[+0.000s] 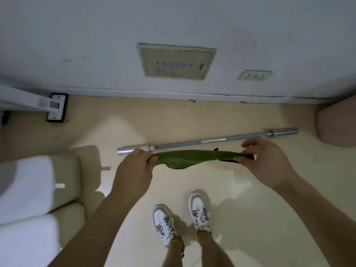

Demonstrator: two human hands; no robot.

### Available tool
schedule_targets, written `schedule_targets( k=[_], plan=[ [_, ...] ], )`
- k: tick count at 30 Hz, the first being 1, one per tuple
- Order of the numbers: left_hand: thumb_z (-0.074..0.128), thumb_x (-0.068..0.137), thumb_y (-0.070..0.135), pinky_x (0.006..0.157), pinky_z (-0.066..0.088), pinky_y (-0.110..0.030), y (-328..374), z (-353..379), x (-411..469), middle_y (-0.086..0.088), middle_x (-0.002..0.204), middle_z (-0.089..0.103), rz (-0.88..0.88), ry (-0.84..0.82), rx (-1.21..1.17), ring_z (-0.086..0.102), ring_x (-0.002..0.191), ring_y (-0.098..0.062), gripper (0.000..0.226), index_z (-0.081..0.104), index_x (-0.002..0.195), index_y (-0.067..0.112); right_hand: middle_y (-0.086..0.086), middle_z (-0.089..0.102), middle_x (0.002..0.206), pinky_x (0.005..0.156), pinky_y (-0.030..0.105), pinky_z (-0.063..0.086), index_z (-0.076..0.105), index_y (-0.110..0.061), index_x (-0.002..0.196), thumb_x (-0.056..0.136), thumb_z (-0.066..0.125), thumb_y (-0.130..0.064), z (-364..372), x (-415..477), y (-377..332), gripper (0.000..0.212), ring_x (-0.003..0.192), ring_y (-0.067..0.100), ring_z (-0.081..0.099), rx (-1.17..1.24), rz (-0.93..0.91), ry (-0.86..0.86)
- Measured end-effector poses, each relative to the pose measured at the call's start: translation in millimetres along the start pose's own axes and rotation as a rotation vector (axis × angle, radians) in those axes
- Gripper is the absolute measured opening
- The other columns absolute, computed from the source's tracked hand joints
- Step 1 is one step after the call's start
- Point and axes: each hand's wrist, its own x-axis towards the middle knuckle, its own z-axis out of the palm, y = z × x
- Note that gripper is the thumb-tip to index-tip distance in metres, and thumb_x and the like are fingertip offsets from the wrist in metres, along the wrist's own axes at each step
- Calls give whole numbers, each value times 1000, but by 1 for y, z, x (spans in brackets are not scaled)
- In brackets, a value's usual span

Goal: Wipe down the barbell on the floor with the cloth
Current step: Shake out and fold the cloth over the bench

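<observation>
Right now the left hand (134, 166) and right hand (267, 160) each pinch an end of the green cloth (194, 158), stretched above the barbell (208, 141) lying on the floor (250, 218); wiped carelessly, the bar may roll toward the wall (77, 35)

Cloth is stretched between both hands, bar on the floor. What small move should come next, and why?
Probably lower the cloth onto the barbell. The left hand and right hand hold it taut above the bar while the person stands, so it likely isn't touching yet.
</observation>
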Motion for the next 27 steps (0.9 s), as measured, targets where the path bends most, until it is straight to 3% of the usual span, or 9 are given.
schedule_targets(
  k=[3, 5, 8, 12, 16, 20, 23, 25, 27],
  plan=[
    [43, 97, 26, 55, 38, -21, -3, -18, -16, 8, 67, 57, -191, -43, -258, 56, 62, -10, 21, 55, 81, 22, -3, 66, 75, 65, 33, 45, 72, -21, 76, 86, 63, -29, -2, -9, -28, 15, 68, 16, 59, 207, 45, -57],
    [45, 97, 24, 56, 47, -25, -6, -28, -26, 2, 67, 61, -353, 22, -534, 59, 57, -15, 20, 61, 86, 18, 1, 66, 69, 60, 29, 44, 69, -20, 75, 89, 60, -27, 5, -11, -51, 18, 65, 17, 59, 367, 78, -77],
    [52, 94, 30, 50, 45, -23, -4, -45, -38, -2, 63, 60, -520, 66, -748, 55, 50, -13, 24, 66, 85, 13, 7, 65, 67, 53, 20, 41, 68, -10, 76, 90, 58, -18, 18, -14, -91, 20, 58, 16, 56, 685, 155, -133],
    [75, 75, 31, 57, 49, -23, -11, -71, -62, 1, 69, 70, -586, -27, -824, 62, 57, -11, 18, 69, 87, 18, 11, 69, 73, 55, 22, 39, 70, -8, 89, 88, 61, -14, 35, -25, -155, 11, 60, 14, 59, 1038, 258, -474],
    [68, 74, 11, 58, 49, -14, -34, -90, -90, 7, 70, 68, -587, 16, -673, 62, 65, -8, 15, 70, 85, 22, 11, 71, 81, 60, 17, 46, 72, -10, 98, 81, 63, 4, 49, -37, -214, 24, 64, 9, 59, 1025, 35, -851],
    [53, 80, 2, 55, 46, -10, -72, -112, -121, 5, 68, 66, -675, 154, -819, 57, 61, -2, 27, 70, 84, 23, 1, 69, 74, 53, 11, 44, 74, -17, 87, 83, 66, -6, 74, -51, -272, 14, 64, 14, 59, 863, -66, -712],
    [49, 83, 1, 50, 41, -7, -106, -127, -142, 13, 61, 63, -733, 244, -853, 54, 57, 0, 36, 69, 77, 31, 0, 66, 84, 62, 15, 46, 67, -20, 85, 87, 60, -8, 92, -61, -312, 14, 69, 13, 58, 696, -234, -626],
    [47, 84, 3, 60, 46, -15, -136, -136, -157, 12, 68, 65, -767, 279, -870, 57, 66, -5, 38, 67, 74, 35, 12, 64, 82, 63, 27, 48, 62, -15, 86, 91, 52, -4, 103, -66, -337, 16, 67, 18, 54, 726, -251, -642],
    [42, 84, 2, 75, 53, -32, -172, -146, -172, 2, 72, 64, -779, 311, -994, 59, 74, -14, 35, 67, 76, 25, 11, 62, 82, 59, 29, 48, 59, -16, 89, 94, 46, -5, 115, -69, -363, 18, 69, 19, 54, 720, -262, -598]
  ],
)
